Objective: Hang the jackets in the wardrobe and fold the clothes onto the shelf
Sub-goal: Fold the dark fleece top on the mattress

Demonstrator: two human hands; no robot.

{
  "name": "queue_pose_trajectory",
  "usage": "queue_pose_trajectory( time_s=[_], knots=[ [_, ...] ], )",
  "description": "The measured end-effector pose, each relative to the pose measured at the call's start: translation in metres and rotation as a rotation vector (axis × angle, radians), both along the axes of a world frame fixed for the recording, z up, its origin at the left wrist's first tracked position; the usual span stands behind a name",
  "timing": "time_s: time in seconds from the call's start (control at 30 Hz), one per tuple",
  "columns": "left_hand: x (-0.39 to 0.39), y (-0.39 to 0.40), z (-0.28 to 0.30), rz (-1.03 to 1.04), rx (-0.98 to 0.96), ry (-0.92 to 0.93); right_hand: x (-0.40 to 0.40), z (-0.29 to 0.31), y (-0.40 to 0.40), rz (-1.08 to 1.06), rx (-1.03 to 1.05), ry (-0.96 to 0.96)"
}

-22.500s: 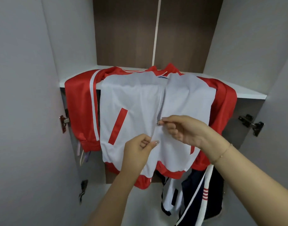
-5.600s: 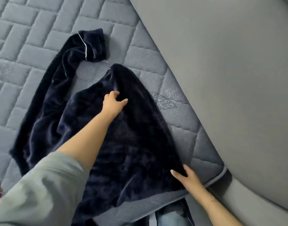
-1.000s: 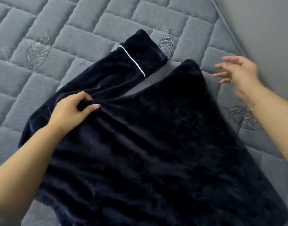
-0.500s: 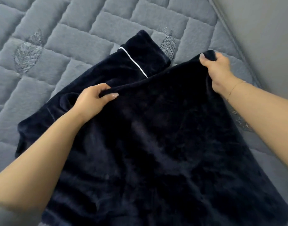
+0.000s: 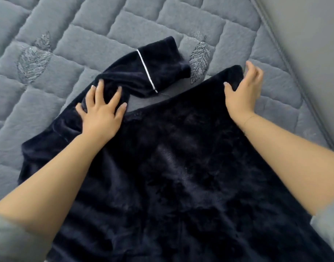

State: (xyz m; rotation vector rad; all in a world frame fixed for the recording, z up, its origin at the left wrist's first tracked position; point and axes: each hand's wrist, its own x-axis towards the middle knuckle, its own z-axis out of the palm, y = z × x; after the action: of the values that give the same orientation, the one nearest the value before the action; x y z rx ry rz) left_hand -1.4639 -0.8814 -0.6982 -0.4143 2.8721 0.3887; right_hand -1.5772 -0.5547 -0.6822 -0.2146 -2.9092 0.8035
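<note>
A dark navy plush garment (image 5: pixel 181 167) lies spread flat on a grey quilted mattress (image 5: pixel 86 35). Its sleeve (image 5: pixel 154 72), with a thin white piping line at the cuff, is folded over near the top edge. My left hand (image 5: pixel 100 114) rests flat on the fabric at the sleeve's base, fingers spread. My right hand (image 5: pixel 243 91) lies on the garment's upper right corner, thumb on the cloth and fingers loosely apart. The wardrobe and shelf are out of view.
The mattress carries stitched leaf patterns (image 5: pixel 199 57). A grey wall or bed panel (image 5: pixel 304 44) runs along the right edge of the mattress. Grey sleeves of my top show at the bottom corners.
Both hands have let go of the top edge they were lifting and now press the garment flat on the mattress. The fabric lies lower and smoother.
</note>
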Motion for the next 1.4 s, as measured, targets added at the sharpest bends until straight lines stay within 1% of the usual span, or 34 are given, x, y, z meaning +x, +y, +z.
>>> queue_pose_trajectory(
  time_s=[0.03, 0.07, 0.1, 0.13, 0.17, 0.2, 0.23, 0.27, 0.3, 0.33, 0.37, 0.4, 0.43, 0.47, 0.5, 0.53, 0.57, 0.6, 0.63, 0.7, 0.77, 0.83, 0.9, 0.93, 1.0, 1.07, 1.1, 1.13, 1.17, 1.23, 1.27, 1.33, 1.4],
  knots=[
    [-0.009, -0.001, 0.001, 0.016, -0.049, 0.019, 0.012, 0.004, -0.011, 0.062, 0.09, 0.116],
    [-0.018, -0.004, 0.003, 0.039, -0.077, 0.039, 0.025, 0.004, -0.022, 0.166, 0.135, 0.196],
    [-0.028, -0.01, 0.006, 0.071, -0.088, 0.06, 0.04, 0.0, -0.033, 0.295, 0.165, 0.208],
    [-0.039, -0.02, 0.01, 0.113, -0.09, 0.084, 0.055, -0.006, -0.042, 0.414, 0.206, 0.116],
    [-0.051, -0.033, 0.014, 0.176, -0.084, 0.11, 0.07, -0.014, -0.05, 0.496, 0.278, -0.032],
    [-0.063, -0.047, 0.019, 0.262, -0.069, 0.129, 0.08, -0.023, -0.054, 0.53, 0.365, -0.162],
    [-0.074, -0.06, 0.026, 0.36, -0.03, 0.136, 0.085, -0.032, -0.055, 0.526, 0.427, -0.222],
    [-0.082, -0.069, 0.032, 0.454, 0.04, 0.135, 0.086, -0.037, -0.055, 0.512, 0.453, -0.238],
    [-0.085, -0.072, 0.037, 0.525, 0.109, 0.117, 0.085, -0.038, -0.054, 0.502, 0.46, -0.25],
    [-0.082, -0.067, 0.042, 0.546, 0.147, 0.087, 0.082, -0.037, -0.053, 0.512, 0.455, -0.266],
    [-0.074, -0.056, 0.046, 0.511, 0.134, 0.069, 0.081, -0.034, -0.052, 0.54, 0.428, -0.284],
    [-0.061, -0.04, 0.049, 0.433, 0.09, 0.096, 0.079, -0.03, -0.051, 0.574, 0.378, -0.3],
    [-0.047, -0.021, 0.048, 0.326, 0.068, 0.169, 0.078, -0.027, -0.047, 0.606, 0.325, -0.295],
    [-0.031, 0.0, 0.046, 0.2, 0.094, 0.238, 0.075, -0.024, -0.043, 0.622, 0.291, -0.273],
    [-0.013, 0.021, 0.041, 0.062, 0.14, 0.263, 0.071, -0.022, -0.037, 0.608, 0.285, -0.236],
    [0.002, 0.038, 0.033, -0.063, 0.172, 0.239, 0.064, -0.022, -0.028, 0.555, 0.313, -0.207],
    [0.015, 0.049, 0.024, -0.142, 0.177, 0.198, 0.056, -0.022, -0.019, 0.475, 0.365, -0.203],
    [0.022, 0.052, 0.013, -0.179, 0.15, 0.172, 0.047, -0.023, -0.008, 0.402, 0.417, -0.23],
    [0.025, 0.05, 0.005, -0.182, 0.111, 0.173, 0.039, -0.025, 0.003, 0.368, 0.449, -0.279],
    [0.019, 0.037, -0.004, -0.129, 0.077, 0.182, 0.024, -0.031, 0.023, 0.424, 0.462, -0.378],
    [0.005, 0.026, -0.006, -0.026, 0.143, 0.173, 0.009, -0.033, 0.036, 0.473, 0.455, -0.436],
    [-0.007, 0.029, -0.004, 0.063, 0.202, 0.161, -0.002, -0.029, 0.039, 0.447, 0.439, -0.494],
    [-0.01, 0.044, 0.0, 0.11, 0.15, 0.118, 0.0, -0.021, 0.032, 0.404, 0.432, -0.498],
    [-0.006, 0.054, 0.003, 0.115, 0.101, 0.11, 0.006, -0.016, 0.027, 0.378, 0.436, -0.453],
    [0.012, 0.082, 0.014, 0.08, 0.059, 0.152, 0.035, -0.002, 0.015, 0.349, 0.419, -0.289],
    [0.044, 0.119, 0.023, -0.024, 0.121, 0.243, 0.082, 0.007, 0.01, 0.386, 0.315, -0.145],
    [0.064, 0.14, 0.025, -0.095, 0.165, 0.264, 0.112, 0.007, 0.012, 0.413, 0.269, -0.123],
    [0.086, 0.16, 0.024, -0.158, 0.204, 0.25, 0.144, 0.005, 0.018, 0.431, 0.243, -0.14],
    [0.11, 0.178, 0.021, -0.202, 0.242, 0.198, 0.178, 0.001, 0.029, 0.439, 0.242, -0.203],
    [0.159, 0.203, 0.008, -0.235, 0.287, 0.035, 0.24, -0.01, 0.061, 0.467, 0.328, -0.397],
    [0.181, 0.208, 0.001, -0.248, 0.263, -0.021, 0.262, -0.015, 0.079, 0.493, 0.395, -0.465],
    [0.213, 0.208, -0.012, -0.305, 0.171, -0.052, 0.279, -0.02, 0.112, 0.574, 0.502, -0.491],
    [0.225, 0.205, -0.018, -0.319, 0.114, -0.058, 0.272, -0.019, 0.138, 0.623, 0.602, -0.486]
  ],
)
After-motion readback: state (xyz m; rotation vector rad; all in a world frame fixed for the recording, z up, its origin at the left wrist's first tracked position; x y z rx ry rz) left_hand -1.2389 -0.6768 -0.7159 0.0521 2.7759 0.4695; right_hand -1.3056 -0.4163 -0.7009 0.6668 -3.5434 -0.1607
